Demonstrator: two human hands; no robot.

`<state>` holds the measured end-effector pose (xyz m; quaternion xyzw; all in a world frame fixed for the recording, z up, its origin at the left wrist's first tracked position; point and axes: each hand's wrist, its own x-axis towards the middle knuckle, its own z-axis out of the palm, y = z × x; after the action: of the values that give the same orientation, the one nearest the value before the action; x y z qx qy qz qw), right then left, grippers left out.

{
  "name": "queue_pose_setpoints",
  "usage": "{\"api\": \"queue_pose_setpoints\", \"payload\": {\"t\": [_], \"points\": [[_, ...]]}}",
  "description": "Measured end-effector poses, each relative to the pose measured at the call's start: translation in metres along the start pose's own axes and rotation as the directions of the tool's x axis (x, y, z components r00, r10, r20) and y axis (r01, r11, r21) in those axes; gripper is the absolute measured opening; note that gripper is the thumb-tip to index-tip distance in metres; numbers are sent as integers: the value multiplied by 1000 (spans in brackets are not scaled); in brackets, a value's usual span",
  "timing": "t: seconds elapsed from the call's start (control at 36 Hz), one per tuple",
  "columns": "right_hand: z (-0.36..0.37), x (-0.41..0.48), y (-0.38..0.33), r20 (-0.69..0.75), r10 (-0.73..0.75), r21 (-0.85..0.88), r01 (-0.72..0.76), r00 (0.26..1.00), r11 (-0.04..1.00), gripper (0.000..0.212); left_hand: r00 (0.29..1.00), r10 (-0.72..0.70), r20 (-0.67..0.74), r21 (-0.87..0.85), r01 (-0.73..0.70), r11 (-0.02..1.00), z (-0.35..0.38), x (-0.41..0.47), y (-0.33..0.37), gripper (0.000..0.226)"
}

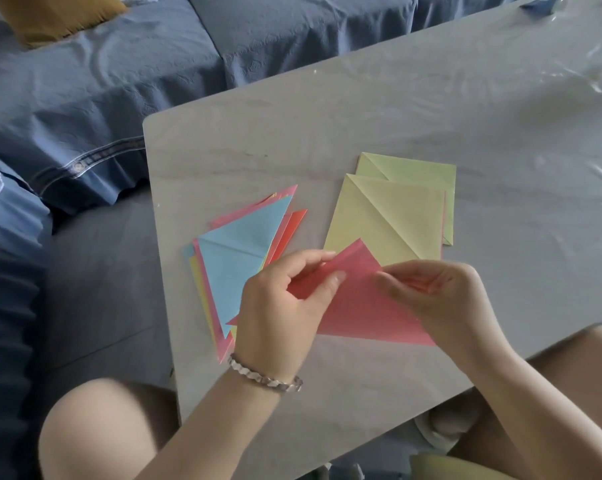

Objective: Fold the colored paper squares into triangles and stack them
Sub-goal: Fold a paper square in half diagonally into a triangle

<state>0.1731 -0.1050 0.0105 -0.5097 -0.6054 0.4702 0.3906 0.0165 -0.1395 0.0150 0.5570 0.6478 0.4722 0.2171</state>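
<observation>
A pink paper [358, 306] is folded over into a triangle and held just above the table. My left hand [282, 306] pinches its left corner between thumb and fingers. My right hand [441, 296] pinches its right side. To the left lies a fanned stack of folded triangles [237, 265], a light blue one on top with pink, yellow and orange edges showing under it. Behind the pink paper lie pale yellow-green squares [389, 216], each creased along a diagonal, one overlapping the other.
The grey table [327, 126] has a clear plastic cover that wrinkles at the far right [601, 71]. A blue-covered sofa [102, 81] with a mustard cushion [50, 15] runs along the left and back. My knees flank the table's near edge.
</observation>
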Motion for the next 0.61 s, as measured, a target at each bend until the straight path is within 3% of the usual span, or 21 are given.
{"api": "queue_pose_setpoints", "payload": {"t": [0.08,0.36,0.61], "points": [[2,-3,-4,-32,0,27,1,999,1000,23,999,-4,-43,-63,1,998,1,-3,2,19],[7,-8,-10,-36,85,188,-77,996,979,15,997,60,-38,-39,-62,997,-5,-8,5,27],[6,-10,-13,-41,48,148,-41,998,988,22,999,-38,-19,-46,37,998,-5,-11,6,22]]}}
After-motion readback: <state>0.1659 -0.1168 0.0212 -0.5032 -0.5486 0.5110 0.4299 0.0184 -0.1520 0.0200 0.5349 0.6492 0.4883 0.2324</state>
